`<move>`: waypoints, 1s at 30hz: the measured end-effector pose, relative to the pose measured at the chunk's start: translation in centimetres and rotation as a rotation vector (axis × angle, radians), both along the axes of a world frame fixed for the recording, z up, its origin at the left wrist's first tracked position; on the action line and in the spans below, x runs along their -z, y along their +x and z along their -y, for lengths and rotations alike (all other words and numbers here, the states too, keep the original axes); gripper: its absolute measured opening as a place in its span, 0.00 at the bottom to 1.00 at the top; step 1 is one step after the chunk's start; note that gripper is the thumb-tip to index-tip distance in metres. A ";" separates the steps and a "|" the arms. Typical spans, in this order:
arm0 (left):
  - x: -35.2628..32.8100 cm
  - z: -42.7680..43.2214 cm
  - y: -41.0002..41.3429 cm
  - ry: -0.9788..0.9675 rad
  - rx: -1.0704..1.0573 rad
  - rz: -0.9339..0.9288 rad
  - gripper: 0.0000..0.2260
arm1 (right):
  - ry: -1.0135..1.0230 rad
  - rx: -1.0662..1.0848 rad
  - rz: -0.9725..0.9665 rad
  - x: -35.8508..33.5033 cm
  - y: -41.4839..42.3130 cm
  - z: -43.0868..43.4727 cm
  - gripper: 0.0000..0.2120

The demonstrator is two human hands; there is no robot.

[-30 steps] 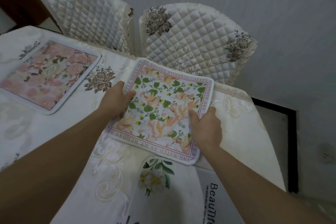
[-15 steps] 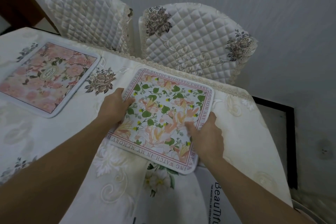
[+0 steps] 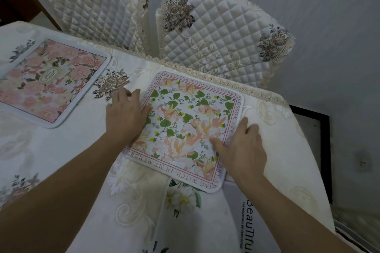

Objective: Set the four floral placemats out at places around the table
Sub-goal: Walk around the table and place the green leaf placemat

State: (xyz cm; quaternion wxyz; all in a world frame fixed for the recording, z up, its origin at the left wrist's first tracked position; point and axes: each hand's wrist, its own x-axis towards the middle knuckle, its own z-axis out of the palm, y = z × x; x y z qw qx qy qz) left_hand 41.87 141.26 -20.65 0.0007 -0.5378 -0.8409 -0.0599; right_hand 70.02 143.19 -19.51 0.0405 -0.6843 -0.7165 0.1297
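Note:
A placemat with green leaves, peach flowers and a lettered border [image 3: 185, 121] lies flat on the table near its far edge, in front of the right chair. My left hand [image 3: 126, 116] rests flat on its left edge, fingers spread. My right hand [image 3: 241, 148] presses flat on its right side, thumb on the print. A pink rose placemat [image 3: 51, 82] lies at the far left, in front of the left chair. A white placemat with a white flower and black lettering [image 3: 205, 217] lies near me, partly under the leafy one.
The table wears a cream embroidered cloth [image 3: 51, 170] with a lace edge. Two quilted covered chairs, the left one [image 3: 92, 8] and the right one [image 3: 222, 37], stand behind its far edge against a grey wall. The table's right edge drops to the floor [image 3: 308, 129].
The leafy placemat has gone from tilted in my hands to flat on the table near the far edge. Both hands have opened and now lie flat on it.

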 end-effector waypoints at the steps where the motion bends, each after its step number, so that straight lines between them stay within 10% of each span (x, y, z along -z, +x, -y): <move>1: 0.0 -0.1 0.5 0.018 0.058 -0.068 0.24 | 0.099 -0.088 0.012 0.0 -0.3 -0.1 0.40; 9: 2.5 -2.1 5.4 -0.062 0.597 0.094 0.24 | 0.099 -0.335 -0.146 2.7 -9.0 -2.9 0.29; 30: 3.9 0.4 -1.1 -0.133 0.396 0.068 0.38 | 0.117 -0.286 -0.037 5.7 -2.4 0.1 0.41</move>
